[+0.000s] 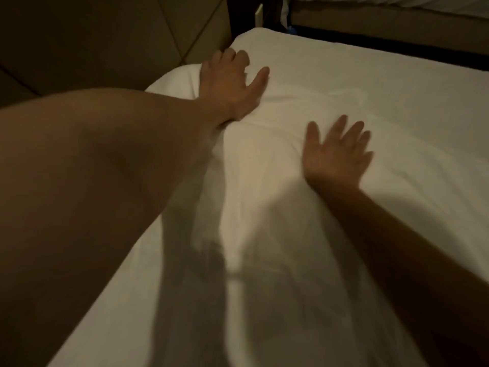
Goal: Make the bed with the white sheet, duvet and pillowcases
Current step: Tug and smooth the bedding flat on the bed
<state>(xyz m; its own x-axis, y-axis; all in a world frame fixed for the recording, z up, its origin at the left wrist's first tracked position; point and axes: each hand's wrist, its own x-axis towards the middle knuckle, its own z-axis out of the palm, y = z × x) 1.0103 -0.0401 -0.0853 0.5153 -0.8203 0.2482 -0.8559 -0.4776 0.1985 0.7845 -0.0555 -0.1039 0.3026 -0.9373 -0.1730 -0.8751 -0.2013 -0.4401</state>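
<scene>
A white sheet (370, 107) covers the bed and fills most of the view, with soft wrinkles running through its middle. My left hand (230, 83) reaches far forward and presses on the sheet near the head end, thumb spread, fingertips bent over a raised white fold (174, 80) beside the headboard. My right hand (336, 152) lies flat on the sheet further right and nearer to me, fingers straight and spread. It is motion-blurred. Neither hand holds anything. Both forearms cast shadows on the cloth.
A padded brown headboard (105, 41) stands at the upper left. Past the bed's far edge runs a dark gap (397, 46), and behind it a second bed (383, 14) with a white cover at the top right.
</scene>
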